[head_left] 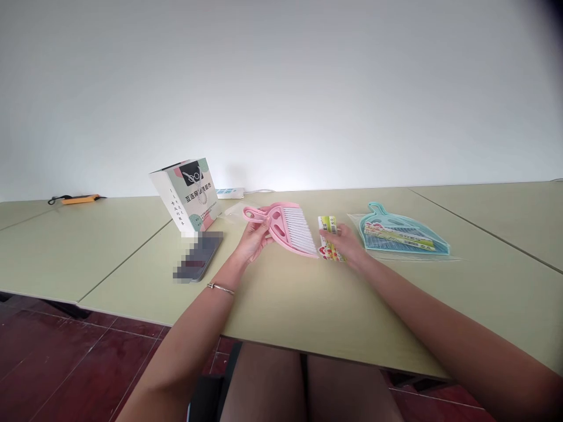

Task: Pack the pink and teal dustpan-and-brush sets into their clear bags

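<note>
A pink dustpan and brush set with white bristles is held by its handle side in my left hand, fingers closed around it. Its bristles point to the right. My right hand pinches a printed cardboard label in green, white and red, just right of the bristles and apart from them. To the right of that hand, a light blue dustpan and brush set lies on the table in a clear plastic bag, with a similar label across it.
A printed paper bag stands at the back left, with a dark phone in front of it. Clear plastic wrapping lies behind my left hand. An orange object with a black cord sits far left. The table's front edge runs above my lap.
</note>
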Motion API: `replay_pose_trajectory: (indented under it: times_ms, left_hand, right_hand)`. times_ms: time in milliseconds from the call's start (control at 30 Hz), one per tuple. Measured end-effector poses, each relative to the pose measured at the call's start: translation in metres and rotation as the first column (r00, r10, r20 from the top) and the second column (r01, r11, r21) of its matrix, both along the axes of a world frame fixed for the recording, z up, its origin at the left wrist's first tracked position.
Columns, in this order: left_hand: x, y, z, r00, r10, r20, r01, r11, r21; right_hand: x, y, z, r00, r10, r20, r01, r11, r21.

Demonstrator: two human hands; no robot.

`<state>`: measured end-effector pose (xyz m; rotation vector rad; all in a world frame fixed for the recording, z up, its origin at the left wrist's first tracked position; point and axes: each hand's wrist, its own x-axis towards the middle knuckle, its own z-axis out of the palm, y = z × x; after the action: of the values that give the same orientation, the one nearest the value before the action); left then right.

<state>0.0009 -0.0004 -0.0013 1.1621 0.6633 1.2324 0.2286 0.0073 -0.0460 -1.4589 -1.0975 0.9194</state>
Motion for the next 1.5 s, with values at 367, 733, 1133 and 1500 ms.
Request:
replay_pose_trajectory:
  times_ms: [367,733,1133,1500]
  left_hand:
    - [0.008,-0.014,0.003,0.984,-0.112,-0.139,0.128,0.986,0.11]
    - [0.008,-0.029,0.03,0.931,-0.051,-0.361,0.219,0.87,0.442]
    - [0.018,-0.042,0.033,0.947,0.056,-0.317,0.137,0.822,0.552]
    - [0.013,-0.037,0.029,0.923,0.177,-0.341,0.173,0.601,0.781]
  right_hand:
    - [-0.037,-0.035,0.03,0.681,-0.051,0.73,-0.484,0.717,0.501]
    - [-0.035,-0.043,0.044,0.674,-0.178,0.717,-0.458,0.66,0.595]
    - [-0.041,-0.044,0.048,0.792,-0.248,0.557,-0.369,0.532,0.762]
    - [-0.043,-0.045,0.049,0.802,-0.221,0.556,-0.422,0.448,0.788]
